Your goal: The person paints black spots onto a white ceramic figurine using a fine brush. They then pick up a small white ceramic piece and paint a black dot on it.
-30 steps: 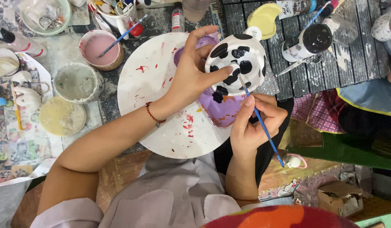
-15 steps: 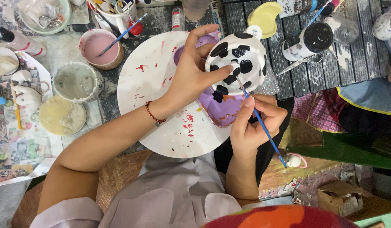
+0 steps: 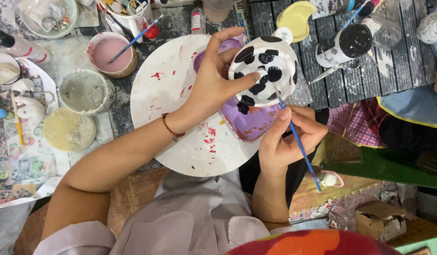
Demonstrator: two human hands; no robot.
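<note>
Spotted ceramic figure (image 3: 265,71) at upper centre looks rigid, breakable and wet-painted; left hand (image 3: 213,87) grips its side while right hand (image 3: 289,137) pinches a thin brush (image 3: 296,137).

We see through one head-worn camera, looking almost straight down — close over the worktable (image 3: 76,56) — its far edge probably cropped.

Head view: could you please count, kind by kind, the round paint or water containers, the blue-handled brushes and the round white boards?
Round containers: 2, pink paint pot and grey water cup
Blue-handled brushes: 2, one in right hand, one in pink pot
Round white boards: 1
Total: 5
</note>
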